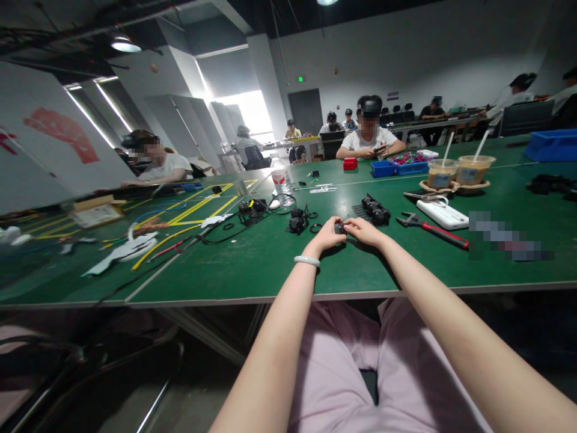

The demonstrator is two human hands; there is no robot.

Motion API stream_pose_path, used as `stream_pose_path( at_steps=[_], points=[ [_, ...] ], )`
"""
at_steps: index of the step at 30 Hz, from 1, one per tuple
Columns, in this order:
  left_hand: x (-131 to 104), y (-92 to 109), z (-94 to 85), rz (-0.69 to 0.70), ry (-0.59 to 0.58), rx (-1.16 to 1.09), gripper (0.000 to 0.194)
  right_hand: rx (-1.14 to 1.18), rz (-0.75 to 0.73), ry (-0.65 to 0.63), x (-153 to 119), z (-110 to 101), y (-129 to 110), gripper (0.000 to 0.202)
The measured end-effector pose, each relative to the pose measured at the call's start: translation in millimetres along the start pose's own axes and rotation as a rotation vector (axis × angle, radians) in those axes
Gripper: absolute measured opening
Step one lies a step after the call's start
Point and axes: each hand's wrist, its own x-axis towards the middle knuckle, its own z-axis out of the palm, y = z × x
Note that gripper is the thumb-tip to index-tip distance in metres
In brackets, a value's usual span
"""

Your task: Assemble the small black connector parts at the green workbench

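Note:
Both my hands meet over the green table [270,270], closed around a small black part [339,228] whose kind I cannot make out. My left hand [327,236], with a pale bangle at the wrist, grips it from the left. From the right, the fingers of my right hand [363,231] press on the same part. Just beyond them lie a black device with knobs [375,209] and, to the left, a smaller black piece [297,221]. A black ring [315,228] rests near my left hand.
Right of my hands lie an adjustable wrench [433,230] with red-black handles and a white phone [442,214]. Two iced drinks [473,170] stand in a carrier. Blue bins [399,168] hold wires. Cables and cloth strips [121,252] spread at left. A person [370,138] sits opposite.

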Motion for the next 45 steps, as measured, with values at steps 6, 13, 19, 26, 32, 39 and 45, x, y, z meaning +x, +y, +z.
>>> stream_pose_path(
  at_steps=[6,13,19,26,32,39,45],
  points=[
    [-2,2,1.8,-0.045,0.011,-0.035,0.047,0.016,0.024,-0.008,0,2,4,0.033],
    [-2,1,2.1,-0.046,-0.002,-0.041,0.048,0.04,0.033,-0.008,-1,1,2,0.034],
    [-1,-3,3.5,-0.053,-0.009,-0.043,0.049,0.057,0.049,-0.009,-2,0,-1,0.031],
    [-1,-3,3.5,-0.046,0.011,-0.055,0.048,0.06,0.041,0.023,-6,-2,-9,0.028],
    [-2,-2,3.3,-0.054,0.003,-0.065,0.048,0.051,0.049,0.005,-3,0,-2,0.029],
    [-2,-2,3.4,-0.059,0.009,-0.073,0.048,0.079,0.038,-0.003,-2,2,2,0.032],
    [-2,-5,2.7,-0.026,-0.007,-0.06,0.048,0.096,0.011,0.019,-4,-1,-1,0.037]
  ],
)
